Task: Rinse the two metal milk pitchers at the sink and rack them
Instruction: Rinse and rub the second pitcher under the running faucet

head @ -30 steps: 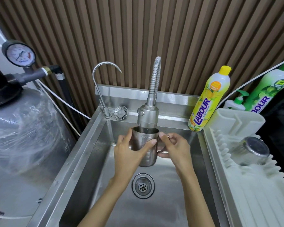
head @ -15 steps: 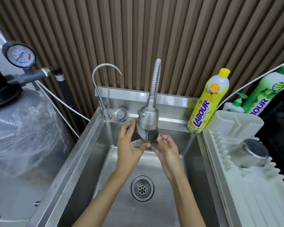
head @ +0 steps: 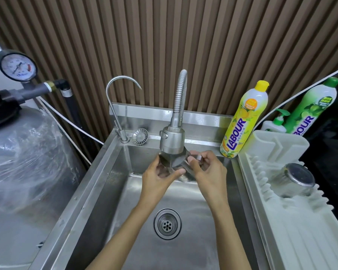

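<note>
Metal pitcher [head: 174, 162] at frame centre, tipped over, tucked right under the spray head [head: 172, 141] of the flex-hose tap, above the sink [head: 105, 182] basin. Can't tell whether its mouth or its base faces the cam (dark, partly hidden by the head).

L hand [head: 156, 178]: fingers curled round the pitcher body from lower left, thumb across the front. R hand [head: 207, 168]: fingertips pinch the pitcher's handle on the right side, other fingers loosely bent.

Drain [head: 167, 224] below centre, between the forearms.

Second pitcher [head: 295, 180] at right edge, upside down, leaning on the ribs of the white drying rack [head: 300, 240], well apart from the hands.

Back ledge: thin gooseneck tap [head: 121, 106], strainer plug [head: 140, 135] just beside it. Yellow LABOUR bottle [head: 244, 121] upright at the sink's back right corner; pump bottle [head: 275, 123] and green bottle [head: 312, 110] behind the rack.

Upper left: pressure gauge [head: 16, 66] over a plastic-wrapped tank [head: 23, 162]
</note>
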The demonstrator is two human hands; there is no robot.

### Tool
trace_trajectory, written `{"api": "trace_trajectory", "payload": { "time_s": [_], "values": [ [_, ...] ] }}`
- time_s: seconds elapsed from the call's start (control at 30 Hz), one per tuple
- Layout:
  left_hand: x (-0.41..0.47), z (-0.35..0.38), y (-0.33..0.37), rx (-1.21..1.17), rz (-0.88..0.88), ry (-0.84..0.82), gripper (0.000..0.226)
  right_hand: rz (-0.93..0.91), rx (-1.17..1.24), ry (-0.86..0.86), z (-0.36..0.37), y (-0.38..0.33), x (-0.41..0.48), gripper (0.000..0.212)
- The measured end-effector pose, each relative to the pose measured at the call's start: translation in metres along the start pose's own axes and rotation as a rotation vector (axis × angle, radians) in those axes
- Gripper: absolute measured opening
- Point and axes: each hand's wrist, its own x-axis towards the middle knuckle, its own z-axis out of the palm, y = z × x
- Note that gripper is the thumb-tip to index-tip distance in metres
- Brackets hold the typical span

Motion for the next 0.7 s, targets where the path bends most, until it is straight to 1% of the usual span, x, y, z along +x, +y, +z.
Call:
{"api": "trace_trajectory", "payload": {
  "time_s": [0.07, 0.1, 0.2, 0.27, 0.3, 0.33, 0.4, 0.43, 0.47, 0.53, 0.63, 0.67, 0.7],
  "values": [
    [0.006, 0.000, -0.001, -0.070, 0.039, 0.016, 0.069, 0.043, 0.235, -0.056, 0.006, 0.007, 0.001, 0.017],
    [0.008, 0.000, -0.002, -0.064, 0.084, 0.045, 0.076, 0.079, 0.357, -0.087, 0.010, 0.011, 0.001, 0.019],
    [0.008, -0.004, -0.001, 0.074, 0.232, 0.107, 0.085, 0.214, 0.697, -0.200, 0.023, 0.030, 0.002, 0.020],
    [0.003, -0.008, 0.004, 0.171, 0.282, 0.131, 0.087, 0.287, 0.824, -0.257, 0.028, 0.039, 0.002, 0.018],
    [0.001, -0.009, 0.004, 0.207, 0.289, 0.155, 0.087, 0.317, 0.819, -0.268, 0.028, 0.040, 0.002, 0.017],
    [-0.002, -0.010, 0.004, 0.245, 0.280, 0.192, 0.087, 0.335, 0.782, -0.275, 0.027, 0.039, 0.001, 0.016],
    [-0.006, -0.012, 0.002, 0.318, 0.199, 0.267, 0.100, 0.336, 0.647, -0.271, 0.021, 0.034, 0.000, 0.016],
    [-0.009, -0.011, 0.001, 0.325, 0.144, 0.282, 0.106, 0.329, 0.561, -0.257, 0.017, 0.030, -0.001, 0.016],
    [-0.011, -0.010, 0.000, 0.320, 0.098, 0.280, 0.104, 0.325, 0.476, -0.233, 0.014, 0.027, 0.000, 0.016],
    [-0.017, -0.007, -0.003, 0.277, 0.035, 0.248, 0.092, 0.278, 0.262, -0.156, 0.007, 0.020, -0.001, 0.018],
    [-0.016, -0.003, -0.012, 0.093, -0.053, 0.115, 0.070, 0.102, -0.141, -0.028, -0.001, 0.005, 0.000, 0.020],
    [-0.014, -0.001, -0.013, 0.019, -0.076, 0.069, 0.061, 0.050, -0.208, -0.002, -0.002, 0.001, -0.001, 0.024],
    [-0.012, 0.001, -0.012, -0.042, -0.084, 0.030, 0.053, 0.006, -0.219, 0.009, -0.003, -0.002, -0.001, 0.028]
  ]
}}
